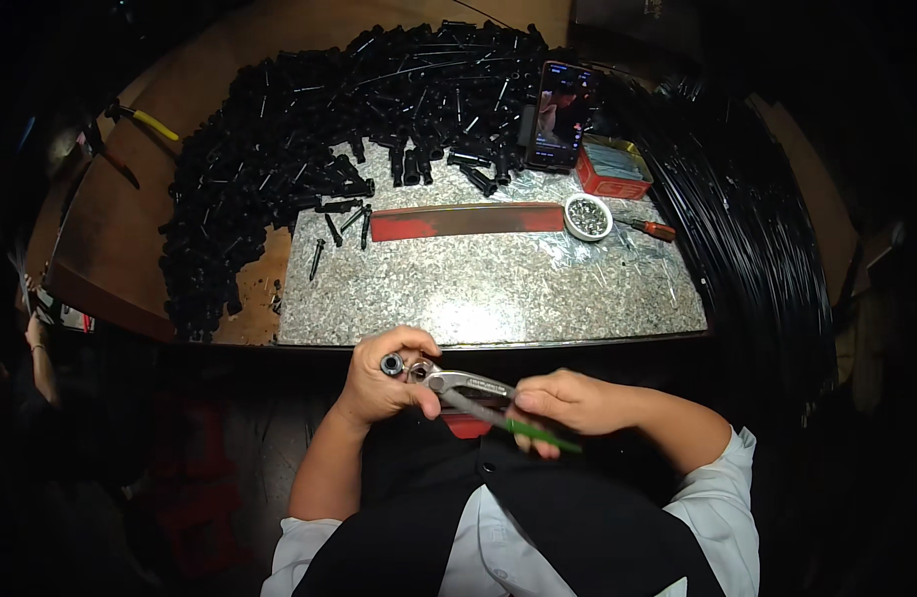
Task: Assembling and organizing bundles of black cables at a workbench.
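Note:
In front of my body, below the table edge, my left hand [377, 383] is closed round a small dark cylindrical part [392, 364] with a ring-shaped metal end facing up. My right hand [566, 403] grips a pair of pliers [470, 384] with a silver upper arm and a green lower handle. The jaws reach to my left hand, right beside the part; whether they bite on it I cannot tell. Its green handle is a little blurred. A red piece [466, 427] shows just below the pliers.
A speckled stone slab [458, 284] bears a red bar [466, 222], a white bowl [588, 233] of small metal pieces and a screwdriver [657, 230]. Black parts [309, 129] heap behind it. A phone [558, 119], red box [614, 187] and long black strands [742, 199] stand right. Another person's hand [35, 333] shows far left.

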Tool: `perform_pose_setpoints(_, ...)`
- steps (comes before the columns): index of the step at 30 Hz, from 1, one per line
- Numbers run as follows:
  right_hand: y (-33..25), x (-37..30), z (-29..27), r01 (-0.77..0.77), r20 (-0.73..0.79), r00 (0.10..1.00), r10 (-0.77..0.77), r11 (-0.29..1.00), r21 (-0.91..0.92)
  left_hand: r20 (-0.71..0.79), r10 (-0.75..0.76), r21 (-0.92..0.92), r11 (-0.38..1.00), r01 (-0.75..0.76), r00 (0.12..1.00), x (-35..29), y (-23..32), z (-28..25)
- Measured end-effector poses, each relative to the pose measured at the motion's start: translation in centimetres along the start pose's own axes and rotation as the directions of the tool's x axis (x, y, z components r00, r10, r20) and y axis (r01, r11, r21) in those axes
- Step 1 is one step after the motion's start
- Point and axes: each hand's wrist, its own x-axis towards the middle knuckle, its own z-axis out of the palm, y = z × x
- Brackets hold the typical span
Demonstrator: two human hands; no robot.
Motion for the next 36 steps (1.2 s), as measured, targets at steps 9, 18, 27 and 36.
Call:
perform_pose_setpoints(9,0.6,-0.2,0.1,0.227,-0.135,0.764,-0.631,0.459,-0.859,-0.052,0.012,0.015,1.000,-0.011,0.999,0.4,0.2,0.1)
perform_pose_setpoints(18,0.4,-0.3,-1.3,-0.129,0.170,0.976,0.138,0.990,-0.063,0.197,0.082,0.031,0.995,-0.090,0.977,0.8,0.0,-0.3)
perform_pose_setpoints(27,1.2,0.7,-0.7,0.064,-0.131,0.791,-0.598,0.294,-0.954,0.056,0.118,0.051,0.991,-0.120,0.991,0.8,-0.1,1.3)
perform_pose_setpoints(36,0.1,0.8,-0.9,0.193,-0.029,0.914,-0.405,0.495,-0.847,0.079,0.065,-0.056,0.997,-0.060,0.995,0.5,0.2,1.4)
